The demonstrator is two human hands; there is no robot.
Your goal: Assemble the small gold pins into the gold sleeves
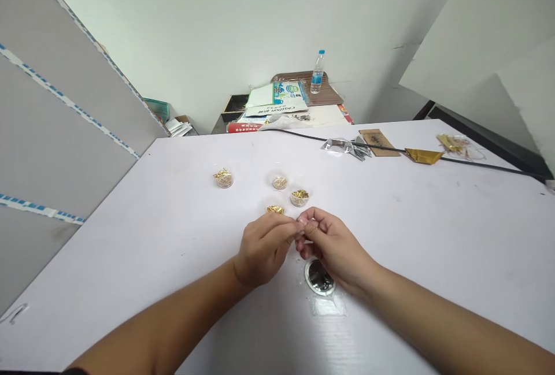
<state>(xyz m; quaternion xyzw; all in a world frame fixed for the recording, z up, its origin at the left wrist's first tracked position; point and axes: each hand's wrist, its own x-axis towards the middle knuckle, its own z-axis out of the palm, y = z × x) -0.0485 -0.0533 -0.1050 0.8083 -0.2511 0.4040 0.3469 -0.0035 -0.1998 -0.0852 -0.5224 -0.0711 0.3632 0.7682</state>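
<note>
My left hand (263, 249) and my right hand (332, 246) meet fingertip to fingertip over the white table (433, 236), both pinched on a tiny piece I cannot make out. Just beyond the fingers sit small clear cups of gold parts: one (275, 210) partly hidden by my left hand, one (299, 197) right of it, a paler one (280, 182) behind, and one (223, 178) off to the left. Under my right wrist lies a round metal-rimmed disc (319, 278) with a scrap of clear plastic (327, 305) beside it.
At the table's far edge lie a black cable (472, 162), a clear bag with dark metal pieces (347, 147), a brown card (378, 141), a gold pouch (424, 156) and a bag of gold bits (455, 144). Behind stands a cluttered desk with a water bottle (318, 72). Grey panels (52, 115) lean at left.
</note>
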